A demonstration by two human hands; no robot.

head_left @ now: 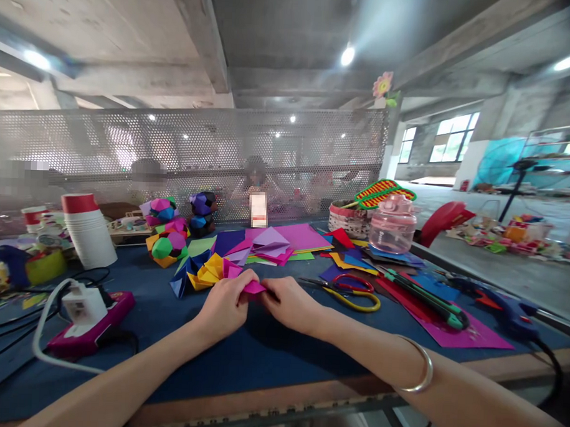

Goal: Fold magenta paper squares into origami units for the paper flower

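Note:
Between both hands is a small piece of folded magenta paper [253, 288], partly covered by the fingers. My left hand [228, 304] pinches its left side, and my right hand [288, 304] has thumb and fingers closed at its right tip. Just behind the left hand lie folded yellow paper pieces [205, 272], with blue folded pieces [183, 278] to their left. Farther back spread flat sheets of purple and pink paper [303, 238]. Scissors [352, 294] with red and yellow handles rest to the right of my right hand.
At left stand a magenta power strip [91, 328] with a white plug and stacked paper cups [88, 231]. Colourful paper balls [169, 244] sit behind. A green box cutter [426, 299], a blue glue gun [501, 308] and a pink bottle [393, 225] are at right.

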